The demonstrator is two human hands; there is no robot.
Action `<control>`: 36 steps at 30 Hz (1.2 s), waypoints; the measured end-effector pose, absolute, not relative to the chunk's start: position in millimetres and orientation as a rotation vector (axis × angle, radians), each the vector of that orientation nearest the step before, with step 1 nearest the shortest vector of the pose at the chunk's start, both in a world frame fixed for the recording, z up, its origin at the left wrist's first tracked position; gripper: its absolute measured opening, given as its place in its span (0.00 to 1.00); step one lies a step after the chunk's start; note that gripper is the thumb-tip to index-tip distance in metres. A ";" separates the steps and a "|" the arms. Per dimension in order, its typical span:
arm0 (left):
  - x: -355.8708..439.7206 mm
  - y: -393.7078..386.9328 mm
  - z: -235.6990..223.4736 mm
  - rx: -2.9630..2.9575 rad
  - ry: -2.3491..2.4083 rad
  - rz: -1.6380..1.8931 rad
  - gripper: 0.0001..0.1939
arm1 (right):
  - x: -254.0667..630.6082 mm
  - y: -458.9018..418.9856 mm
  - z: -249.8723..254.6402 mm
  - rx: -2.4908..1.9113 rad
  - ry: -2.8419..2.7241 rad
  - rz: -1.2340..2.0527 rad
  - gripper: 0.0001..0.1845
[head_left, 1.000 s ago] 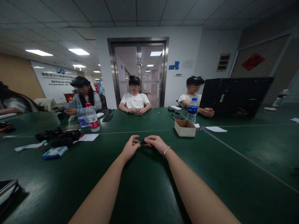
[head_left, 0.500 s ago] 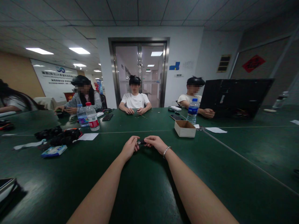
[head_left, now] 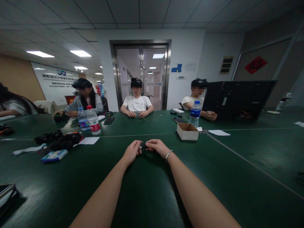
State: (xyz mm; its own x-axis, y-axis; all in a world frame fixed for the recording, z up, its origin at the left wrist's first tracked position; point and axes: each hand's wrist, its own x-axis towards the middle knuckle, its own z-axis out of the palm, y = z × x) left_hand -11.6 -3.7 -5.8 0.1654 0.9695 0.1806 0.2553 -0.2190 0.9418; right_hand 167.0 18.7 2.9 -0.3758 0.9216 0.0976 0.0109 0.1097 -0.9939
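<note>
My left hand [head_left: 131, 152] and my right hand [head_left: 157, 148] meet over the dark green table [head_left: 147, 190], arms stretched forward. Both pinch a small dark object [head_left: 143, 146] between their fingertips; it is too small to name. A thin bracelet [head_left: 168, 155] circles my right wrist. A small open cardboard box [head_left: 188, 131] stands just beyond my right hand.
Two water bottles [head_left: 90, 120] stand at the left, another bottle [head_left: 195, 114] near the box. Black gear [head_left: 59, 140], a blue packet [head_left: 54, 155] and paper slips lie at the left. Several people sit across the table. A large black panel [head_left: 237, 99] stands at the right.
My hands have stayed together on the small object, sinking slightly in view. The view has shifted a little.
</note>
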 end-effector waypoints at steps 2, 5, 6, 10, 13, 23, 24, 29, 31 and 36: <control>-12.2 -2.6 -7.4 1.645 1.188 1.128 0.21 | 166.6 18.3 3.6 -0.947 -1.549 1.379 0.18; -12.2 -2.7 -7.9 1.667 1.173 1.105 0.22 | 166.3 18.3 3.8 -0.958 -1.560 1.388 0.18; -11.9 -3.3 -7.3 1.664 1.181 1.097 0.23 | 166.4 18.5 3.6 -0.962 -1.561 1.390 0.18; -10.7 -6.0 -4.4 1.667 1.192 1.131 0.21 | 167.8 19.7 2.7 -0.955 -1.546 1.384 0.18; -10.6 -6.2 -4.4 1.700 1.179 1.094 0.20 | 169.0 20.3 2.2 -0.943 -1.558 1.387 0.18; -10.3 -6.2 -5.0 1.670 1.184 1.104 0.23 | 169.8 18.7 3.7 -0.938 -1.555 1.386 0.19; -10.1 -7.2 -3.9 1.668 1.201 1.102 0.24 | 169.6 18.5 3.9 -0.935 -1.557 1.384 0.19; -9.3 -13.2 1.6 1.672 1.233 1.086 0.23 | 168.7 18.7 3.0 -0.940 -1.561 1.378 0.19; -9.5 -13.3 2.0 1.664 1.225 1.088 0.23 | 168.5 19.3 2.5 -0.946 -1.550 1.382 0.19; -10.9 -9.1 -1.2 1.665 1.223 1.142 0.22 | 168.8 20.3 2.4 -0.938 -1.542 1.398 0.20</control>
